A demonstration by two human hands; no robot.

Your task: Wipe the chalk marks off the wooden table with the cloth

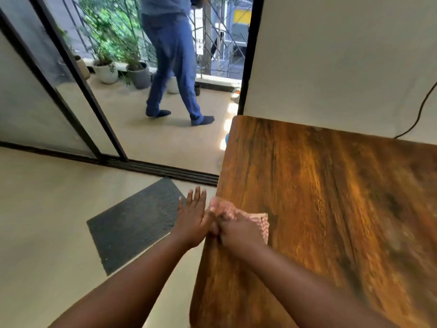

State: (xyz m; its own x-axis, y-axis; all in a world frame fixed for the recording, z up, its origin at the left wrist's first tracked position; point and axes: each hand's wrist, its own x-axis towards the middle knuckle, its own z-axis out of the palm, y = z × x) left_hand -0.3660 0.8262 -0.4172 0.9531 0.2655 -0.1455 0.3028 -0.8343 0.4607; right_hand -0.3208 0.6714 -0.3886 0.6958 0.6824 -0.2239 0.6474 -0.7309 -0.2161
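Note:
A wooden table (331, 197) with dark grain fills the right half of the view. A pinkish cloth (257, 221) lies bunched at the table's left edge. My right hand (236, 230) grips the cloth and presses it on the wood right at that edge. My left hand (192, 217) is held flat just off the table's left side, fingers straight, its thumb side next to the cloth. I make out no chalk marks on the blurred tabletop.
A dark doormat (134, 223) lies on the floor to the left. Beyond it are a sliding glass door (71, 102) and a balcony with potted plants (106, 69). A person in blue trousers (175, 67) walks there. A black cable (421, 110) runs down the wall.

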